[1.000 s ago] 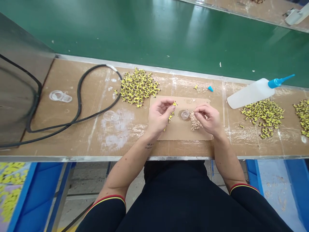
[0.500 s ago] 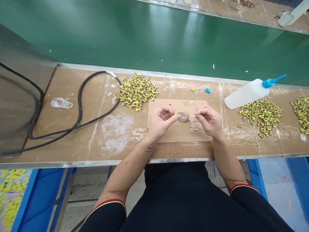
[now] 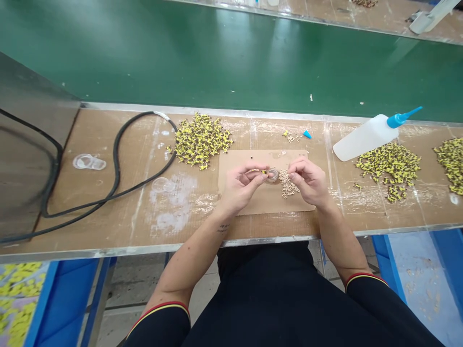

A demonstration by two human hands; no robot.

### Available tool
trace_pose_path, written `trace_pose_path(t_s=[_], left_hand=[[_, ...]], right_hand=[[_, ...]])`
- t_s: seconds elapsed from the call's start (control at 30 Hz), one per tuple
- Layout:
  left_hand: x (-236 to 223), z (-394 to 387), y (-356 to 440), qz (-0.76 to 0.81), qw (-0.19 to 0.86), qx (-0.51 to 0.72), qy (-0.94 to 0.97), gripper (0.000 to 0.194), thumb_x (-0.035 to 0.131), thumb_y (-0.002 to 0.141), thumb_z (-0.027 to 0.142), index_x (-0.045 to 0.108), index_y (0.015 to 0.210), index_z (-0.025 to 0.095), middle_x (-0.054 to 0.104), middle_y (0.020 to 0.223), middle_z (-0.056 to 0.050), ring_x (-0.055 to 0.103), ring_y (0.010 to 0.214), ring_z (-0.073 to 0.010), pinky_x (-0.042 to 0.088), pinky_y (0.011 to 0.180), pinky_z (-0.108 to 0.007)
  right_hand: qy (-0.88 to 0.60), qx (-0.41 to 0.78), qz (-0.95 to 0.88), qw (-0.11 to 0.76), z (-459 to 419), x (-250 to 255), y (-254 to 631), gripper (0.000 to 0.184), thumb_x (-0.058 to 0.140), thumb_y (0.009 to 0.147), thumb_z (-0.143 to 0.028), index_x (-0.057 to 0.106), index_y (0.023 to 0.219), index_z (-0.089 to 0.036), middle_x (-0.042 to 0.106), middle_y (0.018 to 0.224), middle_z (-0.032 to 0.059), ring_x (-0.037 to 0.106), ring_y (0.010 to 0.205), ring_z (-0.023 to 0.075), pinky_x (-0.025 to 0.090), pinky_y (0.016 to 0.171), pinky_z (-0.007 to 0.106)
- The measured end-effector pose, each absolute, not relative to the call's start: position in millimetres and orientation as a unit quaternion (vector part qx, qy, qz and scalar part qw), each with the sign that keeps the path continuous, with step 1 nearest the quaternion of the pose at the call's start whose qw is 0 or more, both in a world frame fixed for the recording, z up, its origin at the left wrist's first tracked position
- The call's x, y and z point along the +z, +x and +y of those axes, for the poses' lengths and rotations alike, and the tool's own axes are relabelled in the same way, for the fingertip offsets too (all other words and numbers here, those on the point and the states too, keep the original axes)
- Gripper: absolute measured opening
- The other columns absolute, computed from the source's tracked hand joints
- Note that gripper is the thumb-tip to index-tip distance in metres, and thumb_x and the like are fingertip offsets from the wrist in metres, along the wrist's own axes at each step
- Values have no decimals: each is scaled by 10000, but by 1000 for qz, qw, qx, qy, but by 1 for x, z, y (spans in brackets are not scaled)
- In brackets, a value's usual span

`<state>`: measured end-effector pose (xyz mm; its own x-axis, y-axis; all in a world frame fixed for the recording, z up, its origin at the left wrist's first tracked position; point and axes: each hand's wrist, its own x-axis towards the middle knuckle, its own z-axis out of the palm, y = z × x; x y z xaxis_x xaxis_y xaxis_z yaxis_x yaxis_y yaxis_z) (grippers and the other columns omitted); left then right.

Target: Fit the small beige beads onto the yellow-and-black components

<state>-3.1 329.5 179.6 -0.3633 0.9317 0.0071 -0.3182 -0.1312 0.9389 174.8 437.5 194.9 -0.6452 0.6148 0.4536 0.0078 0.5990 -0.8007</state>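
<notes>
Though it's tiny, the yellow piece [image 3: 264, 172] seems sideways.

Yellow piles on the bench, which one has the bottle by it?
The middle pile, between the cardboard sheet and the far-right pile; the squeeze bottle lies at its edge, not by the others.

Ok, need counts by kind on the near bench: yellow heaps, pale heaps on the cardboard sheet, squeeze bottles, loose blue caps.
Yellow heaps: 3
Pale heap: 1
Squeeze bottle: 1
Loose blue cap: 1
Total: 6
</notes>
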Motion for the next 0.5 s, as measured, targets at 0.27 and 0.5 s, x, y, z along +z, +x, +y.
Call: trace_pose_path(t_s=[0.27,0.5], left_hand=[[180,327,7,445,455,673,377,268,897,754,361,705,798,180,796,889,-66,777,915,-199,640,935,-379],[176,329,6,412,479,692,350,338,882,780,370,624,917,198,737,845,-4,745,748,-131,629,781,-286]], right_hand=[[-170,420,-810,372,424,194,168,166,553,1005,-343,605,886,-240,652,875,42,621,791,175,530,670,328],[-142,431,-804,384,422,195,167,125,558,997,-288,598,891,-235,656,894,43,645,810,175,551,715,339]])
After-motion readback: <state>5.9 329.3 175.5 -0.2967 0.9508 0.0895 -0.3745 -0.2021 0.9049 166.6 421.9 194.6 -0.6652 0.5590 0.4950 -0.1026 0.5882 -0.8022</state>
